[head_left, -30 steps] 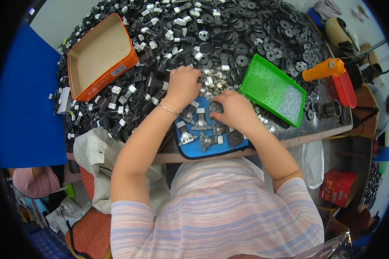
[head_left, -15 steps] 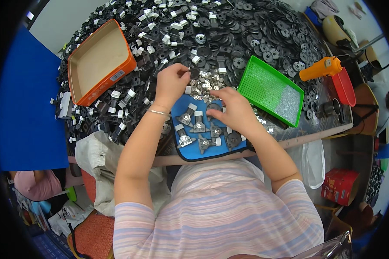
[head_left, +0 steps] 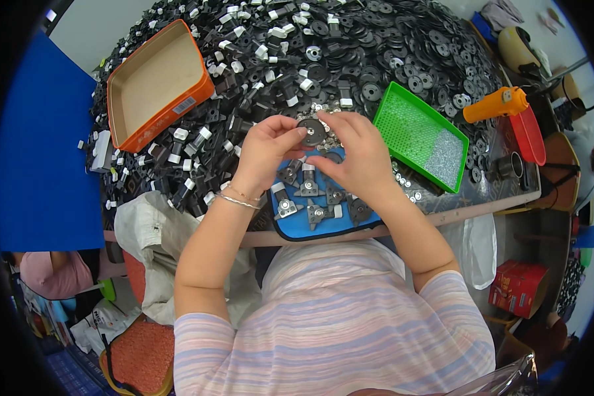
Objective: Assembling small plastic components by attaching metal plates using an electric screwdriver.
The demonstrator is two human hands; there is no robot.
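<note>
Left hand (head_left: pixel 265 150) pinching black disc (head_left: pixel 312 133), right hand (head_left: pixel 362 148) arched close beside it, unclenched (thumb spread from fingers).

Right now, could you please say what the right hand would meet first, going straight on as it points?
Most likely the right hand would meet the black disc held by the left hand; depth is unclear, so they may be touching.

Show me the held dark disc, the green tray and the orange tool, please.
Dark disc (head_left: pixel 312 133): head view, middle of its face.
Green tray (head_left: pixel 430 111): head view, on its upper-right rim.
Orange tool (head_left: pixel 497 105): head view, on its orange body.
</note>
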